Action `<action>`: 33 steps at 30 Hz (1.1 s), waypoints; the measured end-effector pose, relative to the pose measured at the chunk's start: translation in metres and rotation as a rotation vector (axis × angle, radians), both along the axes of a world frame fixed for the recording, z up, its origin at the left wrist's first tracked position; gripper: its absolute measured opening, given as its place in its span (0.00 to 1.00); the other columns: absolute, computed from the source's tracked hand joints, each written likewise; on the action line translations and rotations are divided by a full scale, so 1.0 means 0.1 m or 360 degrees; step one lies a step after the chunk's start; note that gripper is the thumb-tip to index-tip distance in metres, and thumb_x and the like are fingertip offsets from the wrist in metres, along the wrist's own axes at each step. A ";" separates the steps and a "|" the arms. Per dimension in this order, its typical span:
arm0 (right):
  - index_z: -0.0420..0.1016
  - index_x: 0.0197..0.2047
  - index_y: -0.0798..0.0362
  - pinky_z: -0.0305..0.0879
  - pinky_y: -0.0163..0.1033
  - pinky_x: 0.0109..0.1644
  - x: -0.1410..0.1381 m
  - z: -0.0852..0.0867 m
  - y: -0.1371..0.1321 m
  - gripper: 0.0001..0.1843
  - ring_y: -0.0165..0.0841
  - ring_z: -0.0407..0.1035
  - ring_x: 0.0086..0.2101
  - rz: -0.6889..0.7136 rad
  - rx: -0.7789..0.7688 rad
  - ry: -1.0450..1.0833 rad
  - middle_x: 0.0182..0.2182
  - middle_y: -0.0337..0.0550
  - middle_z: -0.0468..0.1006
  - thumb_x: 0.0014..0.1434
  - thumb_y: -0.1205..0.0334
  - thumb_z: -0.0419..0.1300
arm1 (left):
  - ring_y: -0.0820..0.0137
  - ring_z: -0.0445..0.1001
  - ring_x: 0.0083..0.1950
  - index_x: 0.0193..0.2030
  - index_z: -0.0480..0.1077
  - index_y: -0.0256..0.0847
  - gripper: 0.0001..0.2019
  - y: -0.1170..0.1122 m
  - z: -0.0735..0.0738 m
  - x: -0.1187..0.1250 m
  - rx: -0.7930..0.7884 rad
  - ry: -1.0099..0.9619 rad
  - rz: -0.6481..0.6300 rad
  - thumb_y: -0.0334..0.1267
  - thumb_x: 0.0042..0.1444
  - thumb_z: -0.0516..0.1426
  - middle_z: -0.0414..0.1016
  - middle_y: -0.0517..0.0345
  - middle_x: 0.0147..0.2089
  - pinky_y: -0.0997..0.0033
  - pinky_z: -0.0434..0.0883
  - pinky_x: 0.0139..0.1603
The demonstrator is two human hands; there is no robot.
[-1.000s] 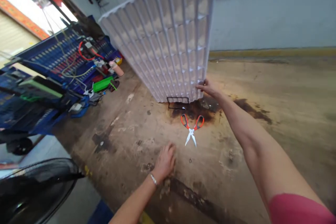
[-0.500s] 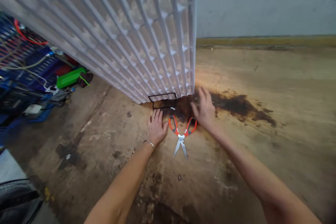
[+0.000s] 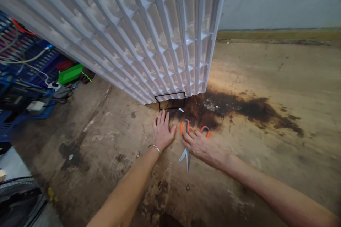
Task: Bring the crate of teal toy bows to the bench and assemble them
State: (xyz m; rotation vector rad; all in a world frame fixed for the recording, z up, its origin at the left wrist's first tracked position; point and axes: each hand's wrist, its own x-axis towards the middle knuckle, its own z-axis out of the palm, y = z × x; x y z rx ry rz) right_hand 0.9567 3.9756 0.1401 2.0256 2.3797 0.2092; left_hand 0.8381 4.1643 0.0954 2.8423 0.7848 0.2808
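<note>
Scissors (image 3: 185, 156) with orange handles lie on the stained concrete floor, blades pointing toward me. My right hand (image 3: 201, 145) rests on top of their handles, fingers spread over them. My left hand (image 3: 162, 132) lies flat on the floor just left of the scissors, fingers pointing at a small black wire frame (image 3: 170, 100). A tall white foam grid panel (image 3: 138, 32) stands leaning behind the wire frame, free of both hands.
A dark burnt stain (image 3: 239, 106) spreads on the floor to the right of the panel. Blue crates with cables (image 3: 23, 74) and a green tray (image 3: 70, 73) sit at the left. A grey wall (image 3: 279, 0) closes the back. A dark rounded object (image 3: 18, 198) is at bottom left.
My right hand let go of the panel's lower corner and came down onto the scissors' handles. My left hand slid forward to beside them. The view moved closer to the panel.
</note>
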 end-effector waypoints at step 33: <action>0.66 0.59 0.51 0.77 0.46 0.40 -0.22 -0.08 1.55 0.23 0.33 0.71 0.28 -0.1842 0.1526 0.1795 0.53 0.57 0.68 0.63 0.56 0.61 | 0.49 0.53 0.76 0.78 0.51 0.40 0.37 0.17 0.03 0.03 0.0043 0.0188 -0.0072 0.47 0.64 0.53 0.53 0.43 0.79 0.42 0.56 0.74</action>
